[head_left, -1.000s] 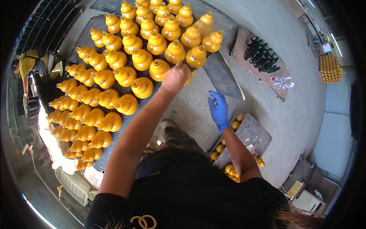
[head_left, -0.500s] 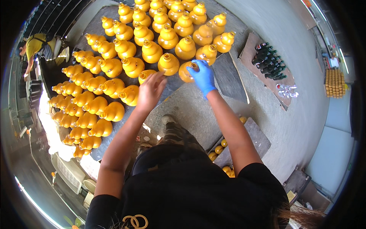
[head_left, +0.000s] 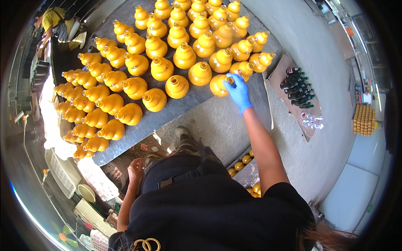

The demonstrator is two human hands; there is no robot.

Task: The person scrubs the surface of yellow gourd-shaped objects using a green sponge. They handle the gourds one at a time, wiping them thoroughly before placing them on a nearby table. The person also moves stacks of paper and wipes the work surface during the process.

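My right hand, in a blue glove, grips the neck of a yellow gourd-shaped bottle with thumb and fingers. That bottle stands upright at the table's near right edge. My left hand is bare and hangs low beside my waist, its fingers loosely curled and nothing visible in them. Many more such bottles, open at the mouth, stand in rows on the dark table. The closest ones are a front bottle just left of the gripped one and another further left.
Dark green bottles and clear glass pieces rest on a brown board at the right. By my right side are more yellow round items. Another person bends at the far left. A pale crate sits lower left.
My left hand has left the bottles and dropped back to my waist. The gloved right hand still grips its bottle. The whole view has shifted slightly.
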